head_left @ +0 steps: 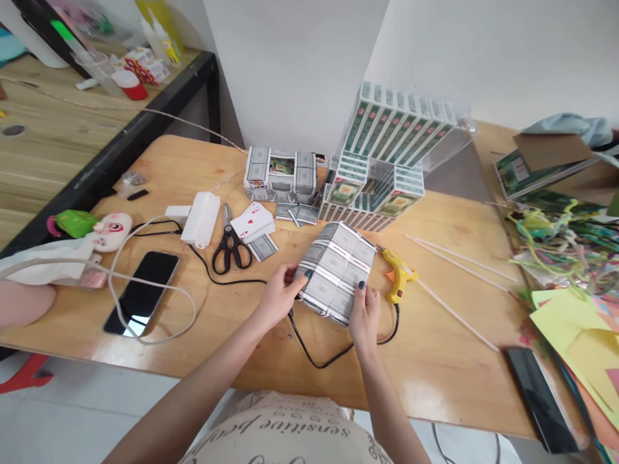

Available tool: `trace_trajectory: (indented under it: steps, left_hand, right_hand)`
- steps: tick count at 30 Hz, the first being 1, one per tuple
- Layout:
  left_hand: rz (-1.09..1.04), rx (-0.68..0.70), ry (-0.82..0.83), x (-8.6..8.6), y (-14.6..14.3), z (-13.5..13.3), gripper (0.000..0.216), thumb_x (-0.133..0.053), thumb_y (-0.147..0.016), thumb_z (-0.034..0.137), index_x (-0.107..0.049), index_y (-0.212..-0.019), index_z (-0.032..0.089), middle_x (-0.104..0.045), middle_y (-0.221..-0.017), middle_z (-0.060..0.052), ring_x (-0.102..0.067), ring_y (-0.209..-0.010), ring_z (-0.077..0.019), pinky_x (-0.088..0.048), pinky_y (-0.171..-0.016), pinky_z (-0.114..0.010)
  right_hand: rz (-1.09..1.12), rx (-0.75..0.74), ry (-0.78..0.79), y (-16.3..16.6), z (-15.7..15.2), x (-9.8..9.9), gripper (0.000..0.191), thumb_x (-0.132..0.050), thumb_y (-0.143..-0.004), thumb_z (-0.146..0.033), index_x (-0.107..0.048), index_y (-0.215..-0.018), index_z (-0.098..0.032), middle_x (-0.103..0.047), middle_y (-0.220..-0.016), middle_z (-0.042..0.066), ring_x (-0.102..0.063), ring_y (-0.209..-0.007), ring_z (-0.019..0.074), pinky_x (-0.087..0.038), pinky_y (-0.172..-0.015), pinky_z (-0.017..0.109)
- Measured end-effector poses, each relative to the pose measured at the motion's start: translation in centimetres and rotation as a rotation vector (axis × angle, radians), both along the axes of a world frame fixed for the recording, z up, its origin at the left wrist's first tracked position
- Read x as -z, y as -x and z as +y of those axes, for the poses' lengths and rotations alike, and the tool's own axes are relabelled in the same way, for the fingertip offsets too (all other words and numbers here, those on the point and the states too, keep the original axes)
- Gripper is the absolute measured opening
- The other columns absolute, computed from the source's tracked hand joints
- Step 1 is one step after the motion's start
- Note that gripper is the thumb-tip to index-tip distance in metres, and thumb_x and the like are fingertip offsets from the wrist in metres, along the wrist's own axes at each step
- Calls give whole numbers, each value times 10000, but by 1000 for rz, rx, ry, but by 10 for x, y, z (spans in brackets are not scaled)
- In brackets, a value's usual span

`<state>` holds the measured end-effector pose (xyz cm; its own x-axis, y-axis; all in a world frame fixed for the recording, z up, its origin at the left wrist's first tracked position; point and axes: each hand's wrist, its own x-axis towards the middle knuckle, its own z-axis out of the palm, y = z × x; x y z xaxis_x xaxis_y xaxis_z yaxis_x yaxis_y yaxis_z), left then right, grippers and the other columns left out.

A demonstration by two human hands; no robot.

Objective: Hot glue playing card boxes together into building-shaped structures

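Note:
Both my hands hold a curved panel made of joined playing cards, grey patterned backs up, just above the wooden table. My left hand grips its left edge with fingers curled. My right hand pinches its lower right edge. A yellow glue gun lies just right of the panel, its black cord running under my hands. Black scissors and a few loose cards lie to the left.
A box built of cards and stacked green card packs stand at the back. A phone, white charger and cable lie left. White sticks, coloured paper and another phone sit right.

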<state>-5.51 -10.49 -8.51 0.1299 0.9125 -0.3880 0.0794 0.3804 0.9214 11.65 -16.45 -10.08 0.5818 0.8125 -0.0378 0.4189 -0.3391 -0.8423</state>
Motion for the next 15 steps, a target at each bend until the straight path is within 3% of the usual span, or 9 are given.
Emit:
trace_trajectory:
  steps: [8, 15]
  left_hand:
    - [-25, -56, -5, -3, -3, -2, 252, -595, -753, 290, -528, -952, 151, -621, -937, -51, -587, -839, -169, -461, -753, -307]
    - [-21, -60, -63, 4, -5, -4, 277, -607, -761, 321, -519, -971, 162, -617, -961, -65, -592, -862, -182, -457, -792, -332]
  right_hand:
    - [25, 20, -28, 2, -1, 2, 375, -337, -898, -499, -442, -672, -218, -405, -743, -4, -406, -735, 183, -332, -719, 330]
    - [39, 51, -22, 4, -2, 2, 353, -346, -894, -487, -426, -674, -222, -378, -728, -15, -383, -694, 174, -308, -665, 320]
